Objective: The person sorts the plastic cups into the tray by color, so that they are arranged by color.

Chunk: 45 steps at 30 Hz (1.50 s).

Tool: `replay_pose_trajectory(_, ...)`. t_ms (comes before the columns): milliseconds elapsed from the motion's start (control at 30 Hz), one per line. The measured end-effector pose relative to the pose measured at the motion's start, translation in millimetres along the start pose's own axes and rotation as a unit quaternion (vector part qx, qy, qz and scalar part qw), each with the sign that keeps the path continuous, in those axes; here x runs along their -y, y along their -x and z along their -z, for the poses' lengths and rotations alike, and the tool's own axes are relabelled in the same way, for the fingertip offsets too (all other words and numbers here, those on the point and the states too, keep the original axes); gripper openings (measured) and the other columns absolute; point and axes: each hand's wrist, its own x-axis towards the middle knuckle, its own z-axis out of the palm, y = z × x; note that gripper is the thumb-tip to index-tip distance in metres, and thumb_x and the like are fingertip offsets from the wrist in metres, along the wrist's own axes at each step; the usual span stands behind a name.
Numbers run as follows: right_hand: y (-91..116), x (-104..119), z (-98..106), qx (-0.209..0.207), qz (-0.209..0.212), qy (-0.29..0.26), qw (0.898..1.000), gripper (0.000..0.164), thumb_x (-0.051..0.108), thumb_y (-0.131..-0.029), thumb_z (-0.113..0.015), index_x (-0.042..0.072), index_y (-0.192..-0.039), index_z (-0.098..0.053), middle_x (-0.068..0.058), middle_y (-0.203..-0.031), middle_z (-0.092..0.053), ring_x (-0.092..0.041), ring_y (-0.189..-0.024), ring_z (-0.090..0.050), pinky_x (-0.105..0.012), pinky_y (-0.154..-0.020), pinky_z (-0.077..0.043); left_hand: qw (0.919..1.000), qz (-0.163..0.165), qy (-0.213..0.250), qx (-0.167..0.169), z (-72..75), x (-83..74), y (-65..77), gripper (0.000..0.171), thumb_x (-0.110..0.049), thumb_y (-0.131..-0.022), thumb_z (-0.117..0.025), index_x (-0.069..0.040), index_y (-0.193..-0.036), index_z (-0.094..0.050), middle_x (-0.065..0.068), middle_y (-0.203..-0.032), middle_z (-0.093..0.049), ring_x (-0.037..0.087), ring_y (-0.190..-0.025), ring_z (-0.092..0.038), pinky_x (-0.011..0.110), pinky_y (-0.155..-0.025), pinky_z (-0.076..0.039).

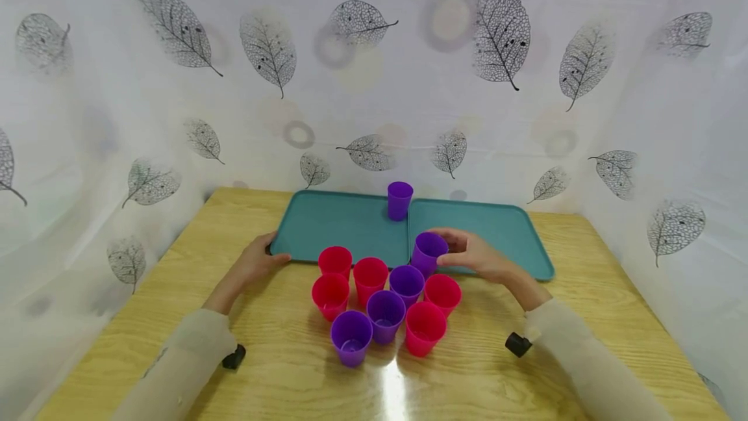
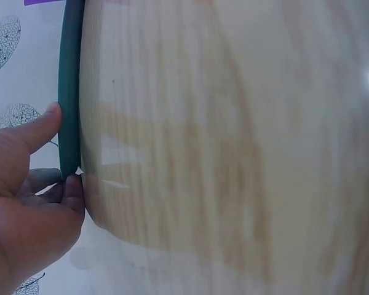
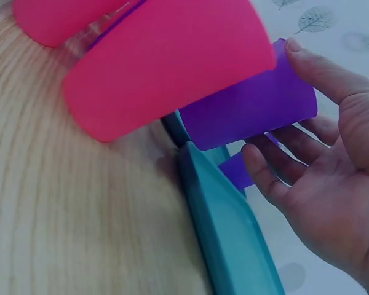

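Right hand (image 1: 476, 255) pinches a purple cup (image 1: 429, 253) at its right side, thumb at the rim and fingers opposite; the cup sits just left of the palm, at the near edge of the teal trays where they meet, and whether its base bears on anything cannot be determined. Left hand (image 1: 258, 261) grips the left teal tray (image 1: 339, 226) at its near left corner, thumb above, fingers curled beneath, well apart from the held cup. Between the hands and nearer the wearer, three purple cups (image 1: 352, 336) and five red cups (image 1: 425, 329) stand upright in a close group on the wooden table (image 1: 280, 382). Beyond, one upright purple cup (image 1: 399, 203) occupies the left tray's far right corner, beside the right teal tray (image 1: 485, 223); leaf-printed sheeting (image 1: 409, 102) lines the background
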Motion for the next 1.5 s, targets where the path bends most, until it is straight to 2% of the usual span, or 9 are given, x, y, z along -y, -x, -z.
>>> replay_pose_trajectory(200,5,15,15,-0.051,-0.001,0.023,0.998,0.058,0.005,-0.097,-0.070,-0.005,-0.150,-0.047,-0.008,-0.128,-0.068,-0.017,-0.113,-0.067,-0.034,-0.095,-0.057,1.0000,-0.003,0.001,0.003,0.0,0.0,-0.6,0.076,-0.016,-0.105,-0.063,0.019,-0.155,-0.019,0.040,-0.159,-0.021,0.055,-0.147,-0.023,0.063,-0.119,-0.024)
replay_pose_trajectory(367,6,29,28,-0.099,-0.017,0.017,0.995,0.058,0.003,-0.099,-0.068,-0.008,-0.150,-0.044,-0.004,-0.124,-0.069,-0.014,-0.109,-0.067,-0.029,-0.096,-0.055,1.0000,-0.001,-0.002,0.004,-0.4,0.2,-1.1,0.076,-0.017,-0.105,-0.062,0.018,-0.155,-0.018,0.041,-0.159,-0.020,0.055,-0.147,-0.021,0.063,-0.120,-0.023)
replay_pose_trajectory(567,3,44,42,-0.130,-0.029,0.028,0.991,0.058,0.007,-0.100,-0.068,-0.004,-0.152,-0.044,-0.001,-0.126,-0.068,-0.014,-0.114,-0.065,-0.024,-0.099,-0.051,1.0000,0.006,-0.006,0.004,0.4,-0.7,0.4,0.075,-0.017,-0.105,-0.062,0.018,-0.156,-0.018,0.041,-0.160,-0.020,0.055,-0.148,-0.021,0.063,-0.120,-0.023)
replay_pose_trajectory(800,-6,57,51,-0.147,-0.028,0.042,0.988,0.058,0.013,-0.101,-0.070,-0.001,-0.152,-0.046,-0.004,-0.127,-0.068,-0.017,-0.116,-0.063,-0.026,-0.104,-0.046,1.0000,0.004,-0.007,0.002,1.1,-2.9,1.9,0.076,-0.017,-0.105,-0.063,0.018,-0.155,-0.019,0.041,-0.159,-0.020,0.056,-0.147,-0.021,0.064,-0.120,-0.023)
replay_pose_trajectory(1133,-31,67,50,-0.166,-0.035,0.037,0.985,0.064,0.018,-0.100,-0.072,0.003,-0.155,-0.044,-0.004,-0.128,-0.065,-0.019,-0.118,-0.058,-0.033,-0.107,-0.042,0.9999,0.012,-0.009,0.006,1.2,-2.1,1.7,0.076,-0.019,-0.105,-0.061,0.017,-0.156,-0.018,0.040,-0.160,-0.019,0.056,-0.147,-0.021,0.064,-0.119,-0.025)
replay_pose_trajectory(1500,-70,65,31,-0.128,-0.041,0.038,0.990,0.057,0.013,-0.098,-0.073,0.003,-0.150,-0.051,-0.010,-0.127,-0.064,-0.021,-0.114,-0.060,-0.036,-0.105,-0.046,1.0000,0.006,0.003,0.007,0.9,-3.2,3.2,0.075,-0.017,-0.105,-0.061,0.018,-0.156,-0.017,0.040,-0.160,-0.018,0.056,-0.147,-0.021,0.064,-0.119,-0.025)
